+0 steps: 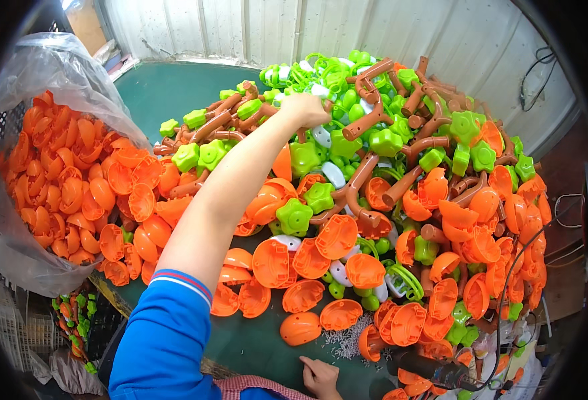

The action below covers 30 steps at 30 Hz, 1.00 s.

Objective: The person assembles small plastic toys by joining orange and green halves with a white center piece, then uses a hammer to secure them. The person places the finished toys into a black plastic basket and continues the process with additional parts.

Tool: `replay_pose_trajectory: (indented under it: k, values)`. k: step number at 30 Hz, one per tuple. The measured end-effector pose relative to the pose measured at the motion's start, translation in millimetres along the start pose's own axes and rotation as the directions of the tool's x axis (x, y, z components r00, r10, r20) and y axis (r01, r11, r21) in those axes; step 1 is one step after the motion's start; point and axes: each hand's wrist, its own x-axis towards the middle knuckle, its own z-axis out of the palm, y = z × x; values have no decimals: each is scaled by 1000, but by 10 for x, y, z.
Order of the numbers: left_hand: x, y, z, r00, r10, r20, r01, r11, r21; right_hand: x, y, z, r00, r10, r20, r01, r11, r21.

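Observation:
My left hand [305, 111] reaches far over the heap, its fingers curled down among brown branch-shaped tubes [367, 122] and green parts. What it grips is hidden; brown plastic shows beside it. By the front edge of the table, my right hand [321, 378] lies with the index finger stretched out and nothing in it. Just ahead of that hand are a small pile of screws [349, 340] and an orange half-shell [301, 329]. Green star-shaped caps [295, 217] and more orange shells [336, 237] are heaped between my two hands.
A clear plastic bag [47, 67] full of orange shells [67, 193] stands at the left. A dark corded power tool [427, 369] lies at the lower right, its cable running up past the heap. Behind the green table [167, 87] rises a pale ribbed metal wall [267, 30].

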Motion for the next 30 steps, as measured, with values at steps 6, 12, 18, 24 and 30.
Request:
replay_pose_trajectory:
  k: [6, 12, 18, 24, 30]
  values:
    - [702, -166, 397, 839, 63, -541, -109, 993, -53, 23, 10, 95, 1000, -2, -20, 3, 1000, 29]
    - [537, 5, 108, 813, -266, -517, -86, 825, -559, 8, -1, 44, 999, -3, -36, 3, 1000, -12]
    - [-1724, 222, -43, 495, 721, -484, -846, 528, -80, 14, 60, 1, 996, 31, -89, -18, 989, 148]
    - [-4159, 11, 901, 86, 948, 307, -995, 64, 82, 205, -159, -398, 896, 266, 355, -417, 234, 878]
    - [-4746, 51, 1257, 315, 926, 208, -940, 335, -67, -57, -336, -258, 767, 498, 404, -627, 453, 634]
